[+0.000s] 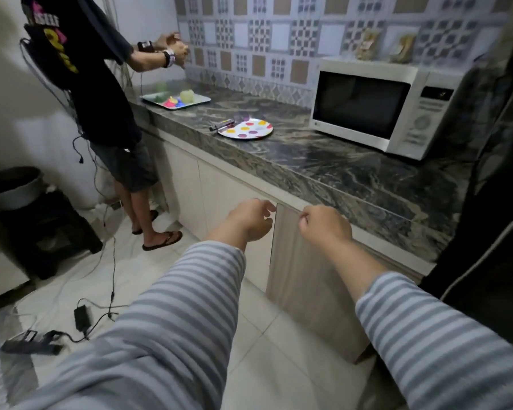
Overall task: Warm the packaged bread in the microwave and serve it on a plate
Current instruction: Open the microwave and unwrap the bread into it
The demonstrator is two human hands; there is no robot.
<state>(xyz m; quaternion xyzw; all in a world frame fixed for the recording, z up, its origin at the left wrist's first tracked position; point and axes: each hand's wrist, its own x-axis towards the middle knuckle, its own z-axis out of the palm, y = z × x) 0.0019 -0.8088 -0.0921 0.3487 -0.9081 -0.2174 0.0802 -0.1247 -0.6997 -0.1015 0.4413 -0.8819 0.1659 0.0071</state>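
Both hands are out in front of the lower cabinets, under the edge of the marble tabletop (323, 167): the left hand (251, 220) has its fingers loosely curled by the top corner of a cabinet door (308, 279) that stands slightly ajar, and the right hand (323, 224) is curled at that door's upper edge; whether either actually grips the door the blur does not settle, though neither holds any loose item. Packaged bread seems to be the two pale packets (385, 47) lying on top of the white microwave (379, 105), which sits shut at the far right of the tabletop; the packets are soft-edged, so that reading is a guess. A dotted plate (246, 129) waits further left, with a metallic tool (222, 124) touching its rim. Risks from here, as I judge them: the door could swing out against the knees or pinch a fingertip at the gap; reaching up to the packets could nudge them off the back of the microwave; and cables and a power adapter (80, 318) trail on the tiled floor near another person (101, 84) working at a tray (202, 99), so a sideways step could snag a foot.
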